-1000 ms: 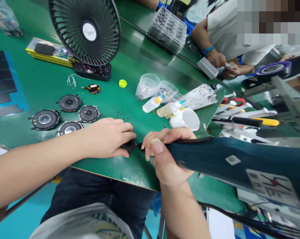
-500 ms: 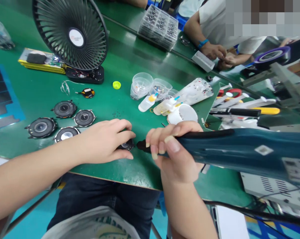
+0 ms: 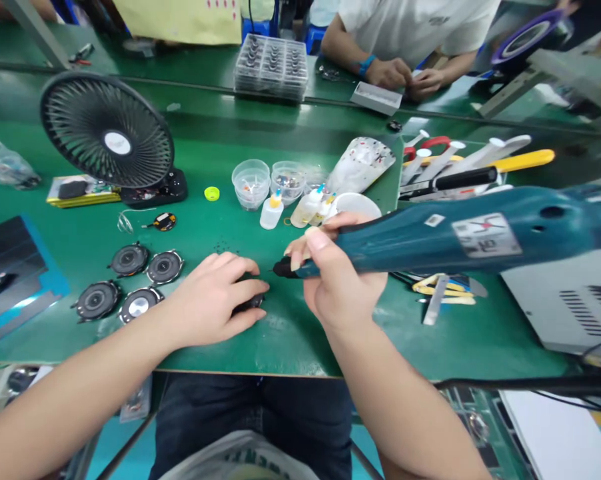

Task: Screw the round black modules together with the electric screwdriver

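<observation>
The person's left hand (image 3: pixel 225 293) has its fingers curled around a small round black casing (image 3: pixel 252 303) on the green worktop (image 3: pixel 285 350); the right hand's (image 3: pixel 345 280) fingers grip a long teal handheld tool (image 3: pixel 425 233), its tip apart from the casing. Work on this piece seems unfinished; whether the four round black casings (image 3: pixel 98 300) alongside are done cannot be told.

Left hand (image 3: pixel 225 297) palm-down, fingers (image 3: pixel 246 269) seemingly curled; right hand (image 3: pixel 343 283) closed, thumb (image 3: pixel 319 243) extended.
</observation>
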The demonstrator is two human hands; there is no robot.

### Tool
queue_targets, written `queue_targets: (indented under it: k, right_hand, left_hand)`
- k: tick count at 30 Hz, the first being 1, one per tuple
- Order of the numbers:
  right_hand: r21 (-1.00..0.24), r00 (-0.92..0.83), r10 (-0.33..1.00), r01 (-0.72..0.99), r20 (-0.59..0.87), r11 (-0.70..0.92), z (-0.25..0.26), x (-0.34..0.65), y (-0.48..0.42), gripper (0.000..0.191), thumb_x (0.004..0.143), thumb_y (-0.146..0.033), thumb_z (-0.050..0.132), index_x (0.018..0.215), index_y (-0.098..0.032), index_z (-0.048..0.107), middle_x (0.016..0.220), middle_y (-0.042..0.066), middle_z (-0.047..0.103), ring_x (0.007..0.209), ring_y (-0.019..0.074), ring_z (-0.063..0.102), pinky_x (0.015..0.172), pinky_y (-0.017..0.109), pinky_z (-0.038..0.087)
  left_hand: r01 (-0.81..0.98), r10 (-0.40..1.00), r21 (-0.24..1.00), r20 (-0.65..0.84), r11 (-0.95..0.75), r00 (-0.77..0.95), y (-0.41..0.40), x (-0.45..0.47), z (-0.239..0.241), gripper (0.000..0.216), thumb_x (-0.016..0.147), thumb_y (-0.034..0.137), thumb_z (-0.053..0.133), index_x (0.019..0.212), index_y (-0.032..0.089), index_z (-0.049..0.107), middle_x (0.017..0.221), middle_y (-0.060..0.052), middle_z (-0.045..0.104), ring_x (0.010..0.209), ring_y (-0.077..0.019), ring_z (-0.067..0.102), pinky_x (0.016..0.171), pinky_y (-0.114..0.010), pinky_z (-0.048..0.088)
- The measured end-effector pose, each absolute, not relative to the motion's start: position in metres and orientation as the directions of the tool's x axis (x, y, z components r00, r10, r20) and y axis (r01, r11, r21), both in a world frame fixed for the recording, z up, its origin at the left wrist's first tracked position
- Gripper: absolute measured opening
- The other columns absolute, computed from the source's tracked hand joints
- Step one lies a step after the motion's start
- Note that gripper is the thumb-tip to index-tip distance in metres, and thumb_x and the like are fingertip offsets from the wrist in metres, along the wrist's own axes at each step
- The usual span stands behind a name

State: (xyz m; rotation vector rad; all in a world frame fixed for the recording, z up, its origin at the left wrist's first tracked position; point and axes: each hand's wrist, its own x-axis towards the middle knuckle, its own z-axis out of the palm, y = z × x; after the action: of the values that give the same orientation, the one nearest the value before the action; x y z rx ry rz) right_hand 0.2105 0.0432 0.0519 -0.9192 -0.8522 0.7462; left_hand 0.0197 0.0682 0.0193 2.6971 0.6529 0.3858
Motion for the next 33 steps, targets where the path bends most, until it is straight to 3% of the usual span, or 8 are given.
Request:
queue_targets:
  k: [5,11,17,20,23,26,29,33]
  right_hand:
    - [-0.883,0.476,0.814,-0.144,0.333,0.446,0.047,0.211,0.042,0.032,0.081,-0.030,0.084,0.095,-0.027,0.056,0.060,-0.012,0.057,0.045,0.0110,0.058,0.054,0.029,0.055]
    - [-0.863,0.427,0.803,-0.094,0.415,0.496,0.040,0.213,0.043,0.024,0.088,-0.022,0.077,0.099,-0.026,0.057,0.063,-0.012,0.059,0.048,0.0101,0.060,0.058,0.028,0.056]
    - [-0.876,0.482,0.791,-0.090,0.377,0.473,0.042,0.218,0.049,0.023,0.083,-0.020,0.079,0.092,-0.024,0.059,0.062,-0.011,0.058,0.048,0.0104,0.059,0.055,0.027,0.055]
    - [-0.888,0.489,0.795,-0.086,0.358,0.452,0.041,0.223,0.054,0.024,0.081,-0.022,0.081,0.093,-0.023,0.060,0.063,-0.010,0.060,0.049,0.0112,0.060,0.057,0.029,0.056]
    - [-0.902,0.504,0.800,-0.087,0.326,0.423,0.039,0.227,0.058,0.026,0.079,-0.027,0.083,0.091,-0.022,0.061,0.063,-0.009,0.061,0.049,0.0113,0.060,0.055,0.029,0.055]
    - [-0.919,0.507,0.810,-0.081,0.296,0.387,0.036,0.230,0.062,0.029,0.078,-0.033,0.086,0.088,-0.022,0.061,0.063,-0.009,0.061,0.049,0.0118,0.060,0.056,0.030,0.055]
    - [-0.937,0.504,0.823,-0.072,0.262,0.343,0.035,0.230,0.063,0.030,0.077,-0.035,0.086,0.088,-0.023,0.061,0.063,-0.009,0.061,0.050,0.0124,0.061,0.057,0.031,0.055]
    - [-0.949,0.484,0.837,-0.044,0.254,0.313,0.033,0.231,0.064,0.030,0.077,-0.035,0.085,0.087,-0.024,0.060,0.063,-0.008,0.061,0.051,0.0135,0.062,0.058,0.032,0.056]
  left_hand:
    - [0.322,0.385,0.295,0.191,-0.900,0.903,0.068,0.013,0.020,0.035,0.101,0.049,0.064,0.124,0.025,0.074,0.134,-0.014,0.067,0.126,-0.0343,0.055,0.102,-0.053,0.046]
    - [0.491,0.523,0.195,0.178,-0.849,0.834,0.072,0.006,0.019,0.080,0.093,0.069,0.065,0.151,0.015,0.055,0.144,-0.021,0.064,0.131,-0.0411,0.054,0.102,-0.058,0.046]
    - [0.318,0.367,0.255,0.173,-0.913,0.914,0.072,0.004,0.020,0.044,0.103,0.049,0.061,0.132,0.016,0.066,0.129,-0.016,0.076,0.118,-0.0292,0.071,0.096,-0.045,0.054]
    - [0.367,0.440,0.298,0.229,-0.881,0.869,0.071,0.002,0.024,0.037,0.100,0.046,0.065,0.122,0.017,0.069,0.115,-0.015,0.080,0.105,-0.0294,0.075,0.090,-0.046,0.057]
    - [0.533,0.733,0.581,0.171,-0.615,0.659,0.076,-0.001,0.030,0.042,0.092,0.051,0.074,0.120,0.019,0.068,0.110,-0.014,0.081,0.100,-0.0287,0.077,0.088,-0.046,0.060]
    - [0.370,0.907,0.928,-0.115,-0.048,0.405,0.088,-0.001,0.034,0.051,0.085,0.059,0.079,0.112,0.018,0.067,0.100,-0.012,0.082,0.082,-0.0233,0.077,0.069,-0.034,0.061]
    - [0.024,0.867,0.924,-0.368,0.382,0.336,0.099,0.001,0.039,0.050,0.083,0.059,0.079,0.104,0.016,0.068,0.093,-0.013,0.083,0.067,-0.0184,0.075,0.054,-0.024,0.056]
    - [-0.149,0.767,0.782,-0.522,0.605,0.374,0.104,0.005,0.044,0.036,0.097,0.046,0.066,0.104,0.011,0.072,0.092,-0.017,0.083,0.063,-0.0187,0.077,0.053,-0.024,0.059]
